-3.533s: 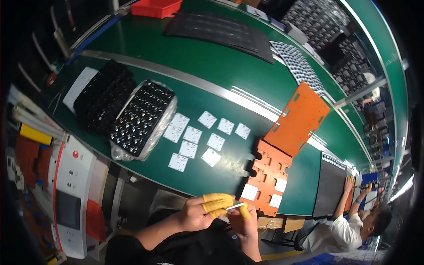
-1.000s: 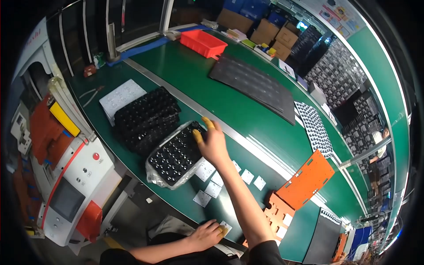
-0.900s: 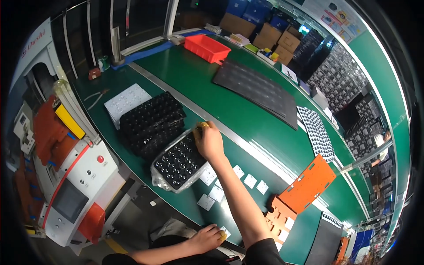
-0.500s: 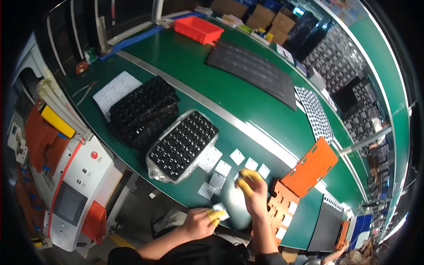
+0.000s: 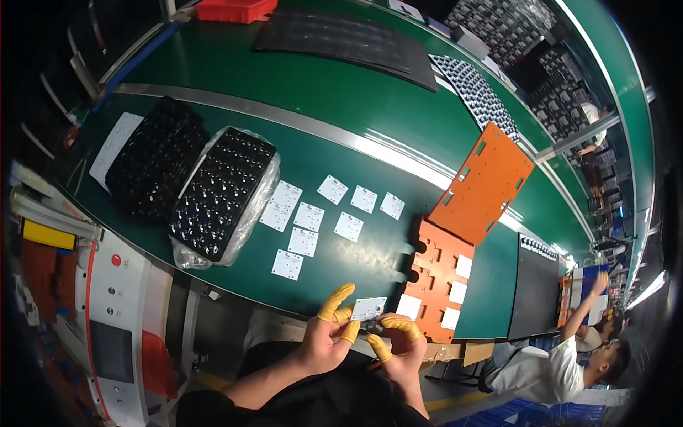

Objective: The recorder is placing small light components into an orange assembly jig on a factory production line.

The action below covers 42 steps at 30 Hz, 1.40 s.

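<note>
A small white circuit board (image 5: 369, 308) is held up at the table's near edge, its lower left corner between the thumb and fingers of my left hand (image 5: 326, 343). Close beside it is my right hand (image 5: 404, 350), its forefinger and thumb curled around a small dark part (image 5: 374, 326) just under the board. The kind of that part is hard to make out. Yellow finger cots cover fingertips on both hands. Beyond them, several white boards (image 5: 303, 242) lie spread on the green table (image 5: 341, 267).
Left of the boards, a black tray of shiny domed parts (image 5: 222, 192) in clear wrap stands beside stacked black trays (image 5: 160, 160). To the right, an orange fixture (image 5: 434, 274) holds white pieces, its orange lid (image 5: 484, 185) raised. A co-worker (image 5: 544, 370) sits far right.
My right hand has drawn back from the laid-out boards to beside my left hand, uncovering a board there. The small dark part now shows. The whole view has shifted with my head.
</note>
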Motion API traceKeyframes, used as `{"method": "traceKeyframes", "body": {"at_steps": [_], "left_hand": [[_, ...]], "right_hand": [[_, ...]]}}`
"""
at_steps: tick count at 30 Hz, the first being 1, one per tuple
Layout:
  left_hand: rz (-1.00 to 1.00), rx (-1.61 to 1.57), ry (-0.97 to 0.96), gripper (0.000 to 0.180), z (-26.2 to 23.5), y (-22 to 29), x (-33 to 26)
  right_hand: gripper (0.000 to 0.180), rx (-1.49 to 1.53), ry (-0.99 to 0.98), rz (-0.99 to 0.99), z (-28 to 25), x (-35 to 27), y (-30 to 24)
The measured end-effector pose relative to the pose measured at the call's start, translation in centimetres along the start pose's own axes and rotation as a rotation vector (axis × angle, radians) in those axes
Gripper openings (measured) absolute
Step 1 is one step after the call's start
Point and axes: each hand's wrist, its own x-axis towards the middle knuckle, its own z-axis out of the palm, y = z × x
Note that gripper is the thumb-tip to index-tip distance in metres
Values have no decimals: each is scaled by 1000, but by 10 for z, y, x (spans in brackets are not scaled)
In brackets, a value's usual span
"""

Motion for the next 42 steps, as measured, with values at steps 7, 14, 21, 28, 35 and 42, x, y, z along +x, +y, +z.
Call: {"method": "traceKeyframes", "body": {"at_steps": [7, 14, 21, 28, 35, 42], "left_hand": [[-50, 78, -132, 58, 10, 5, -4], [116, 199, -114, 55, 21, 0, -4], [152, 231, -161, 51, 26, 4, -3], [-13, 49, -165, 36, 23, 9, 0], [25, 129, -191, 34, 27, 18, 4], [95, 268, -268, 40, 16, 12, 4]], "right_hand": [[30, -196, 43, -121, -5, 2, -5], [24, 148, 152, 98, -7, -9, 0], [20, 371, 190, 155, -7, -13, -1], [28, 415, 174, 83, -2, -22, 4], [24, 462, 239, 138, 4, -17, -5], [16, 449, 309, 177, 10, -11, -11]]}}
